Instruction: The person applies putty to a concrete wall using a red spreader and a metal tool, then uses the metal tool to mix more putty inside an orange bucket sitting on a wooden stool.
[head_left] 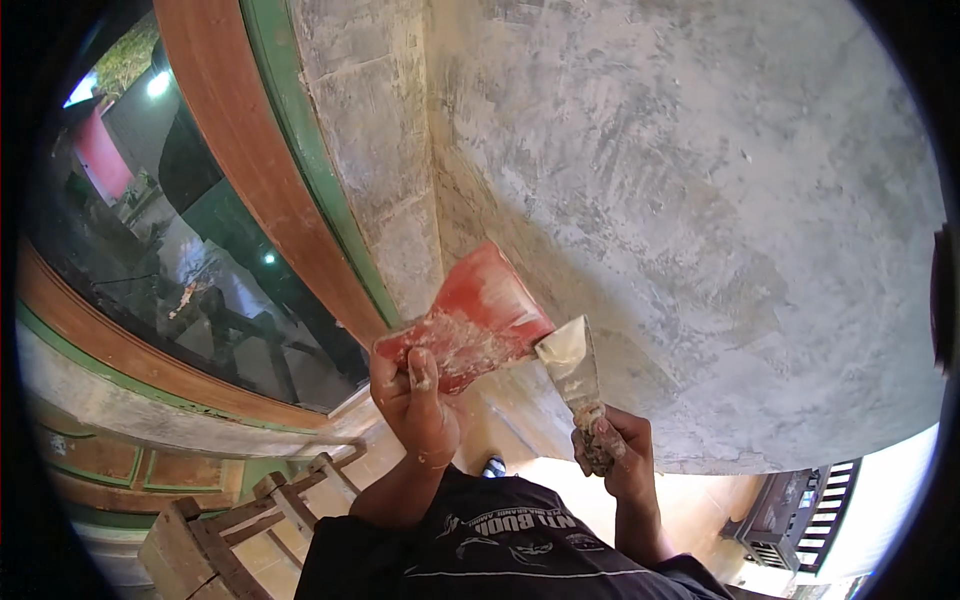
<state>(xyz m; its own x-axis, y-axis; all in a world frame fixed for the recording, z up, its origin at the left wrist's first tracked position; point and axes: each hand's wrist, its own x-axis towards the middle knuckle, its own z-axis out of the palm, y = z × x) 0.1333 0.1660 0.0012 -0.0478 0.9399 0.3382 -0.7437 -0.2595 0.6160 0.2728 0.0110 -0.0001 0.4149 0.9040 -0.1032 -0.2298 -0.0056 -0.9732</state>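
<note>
My left hand (420,400) grips a red plastic spreader (475,310), smeared with pale filler and raised in front of the wall corner. In my right hand (625,450) is a putty knife (570,370) with a caked handle, held upright with a dab of white paste on its metal blade. The blade's tip meets the right edge of the red spreader. Both hands are dusted with filler.
A patchy grey plastered wall (720,180) fills the right. A wooden-and-green window frame (230,160) is on the left. Wooden rungs and posts (200,545) stand lower left, above a tiled floor (700,500). A dark slatted wooden furniture piece (790,515) is lower right.
</note>
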